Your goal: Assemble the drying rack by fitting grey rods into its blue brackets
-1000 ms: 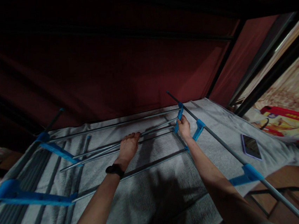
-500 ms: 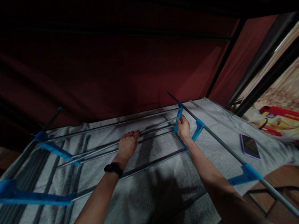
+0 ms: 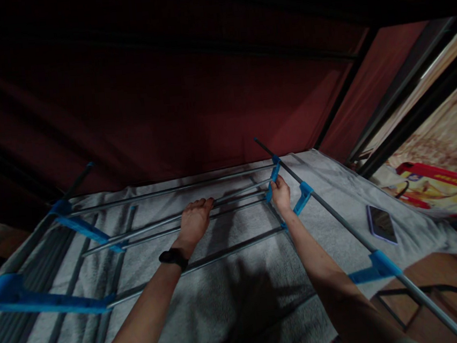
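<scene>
My left hand (image 3: pixel 196 218), with a black band at the wrist, is closed around a thin grey metal tube (image 3: pixel 153 227). This tube runs across the frame; its left end lies over a blue plastic bracket (image 3: pixel 82 230) and sticks out past it. My right hand (image 3: pixel 281 192) pinches the blue connector (image 3: pixel 274 175) on the right, at the tube's other end. Just how the tube meets that connector is hidden by the fingers. Close below runs a second tube (image 3: pixel 240 208), roughly parallel. A long upright pole (image 3: pixel 338 219) with blue joints lies to the right.
Everything rests on a grey cloth (image 3: pixel 334 183). Several loose tubes (image 3: pixel 46 275) lie at the left, near a larger blue bracket (image 3: pixel 43 301). A phone (image 3: pixel 382 224) lies at the right, with a red and yellow box (image 3: pixel 440 186) beyond. A dark red fabric wall (image 3: pixel 190 110) stands behind.
The held tube's left end and the left brackets have shifted very slightly to the left. Both hands keep their places and grips.
</scene>
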The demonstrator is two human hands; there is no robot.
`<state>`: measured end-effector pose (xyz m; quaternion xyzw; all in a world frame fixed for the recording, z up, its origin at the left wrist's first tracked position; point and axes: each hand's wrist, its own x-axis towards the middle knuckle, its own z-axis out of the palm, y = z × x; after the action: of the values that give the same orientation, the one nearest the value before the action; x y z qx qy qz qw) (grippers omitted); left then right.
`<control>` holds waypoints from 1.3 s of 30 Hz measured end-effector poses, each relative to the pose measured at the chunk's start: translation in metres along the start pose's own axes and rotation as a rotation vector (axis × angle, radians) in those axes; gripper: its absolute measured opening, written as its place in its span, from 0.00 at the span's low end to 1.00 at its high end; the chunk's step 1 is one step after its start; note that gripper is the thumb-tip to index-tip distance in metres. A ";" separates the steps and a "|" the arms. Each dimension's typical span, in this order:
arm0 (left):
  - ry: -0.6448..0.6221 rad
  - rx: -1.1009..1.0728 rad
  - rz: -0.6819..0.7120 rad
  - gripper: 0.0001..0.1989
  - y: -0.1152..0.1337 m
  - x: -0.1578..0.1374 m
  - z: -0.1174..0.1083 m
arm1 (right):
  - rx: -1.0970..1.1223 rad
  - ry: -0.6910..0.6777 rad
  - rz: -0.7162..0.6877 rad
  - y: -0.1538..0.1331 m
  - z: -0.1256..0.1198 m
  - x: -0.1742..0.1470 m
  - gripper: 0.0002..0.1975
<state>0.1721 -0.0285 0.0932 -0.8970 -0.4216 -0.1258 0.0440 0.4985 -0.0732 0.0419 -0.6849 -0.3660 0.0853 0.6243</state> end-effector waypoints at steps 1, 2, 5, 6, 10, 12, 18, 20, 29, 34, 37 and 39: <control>-0.003 0.000 -0.001 0.21 0.001 0.000 -0.001 | -0.013 0.001 -0.009 0.000 0.000 0.000 0.12; -0.006 0.000 -0.004 0.21 0.001 0.000 -0.002 | -0.022 0.003 -0.017 0.000 0.000 0.000 0.12; -0.010 0.000 -0.003 0.20 0.002 0.001 -0.002 | -0.024 0.009 -0.015 0.000 0.000 0.001 0.11; -0.009 0.000 0.002 0.20 0.001 0.001 -0.002 | -0.022 0.009 -0.012 0.000 0.000 0.001 0.10; 0.002 0.012 0.022 0.20 -0.001 0.002 0.000 | -0.019 0.021 -0.033 0.000 0.000 0.000 0.10; 0.005 0.031 0.035 0.20 -0.002 0.003 0.001 | -0.047 0.025 -0.046 -0.001 0.000 -0.001 0.11; 0.005 0.072 0.055 0.20 -0.003 0.005 0.001 | -0.152 0.006 -0.066 0.000 0.000 -0.001 0.14; -0.011 0.076 0.052 0.20 -0.002 0.004 -0.001 | -0.147 -0.004 -0.084 0.002 0.000 -0.001 0.15; -0.037 0.044 0.058 0.18 -0.001 0.005 -0.009 | -0.219 -0.001 -0.114 0.007 -0.004 -0.001 0.17; -0.055 0.036 0.057 0.19 -0.002 0.007 -0.010 | -0.232 -0.002 -0.117 0.003 -0.006 -0.003 0.18; -0.060 0.031 0.061 0.19 -0.003 0.008 -0.010 | -0.228 0.000 -0.115 0.003 -0.005 -0.003 0.18; -0.072 0.027 0.067 0.18 -0.004 0.008 -0.010 | -0.222 0.004 -0.110 0.003 -0.004 -0.003 0.17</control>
<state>0.1725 -0.0220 0.1053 -0.9138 -0.3943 -0.0862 0.0453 0.5004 -0.0782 0.0389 -0.7288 -0.4091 0.0083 0.5490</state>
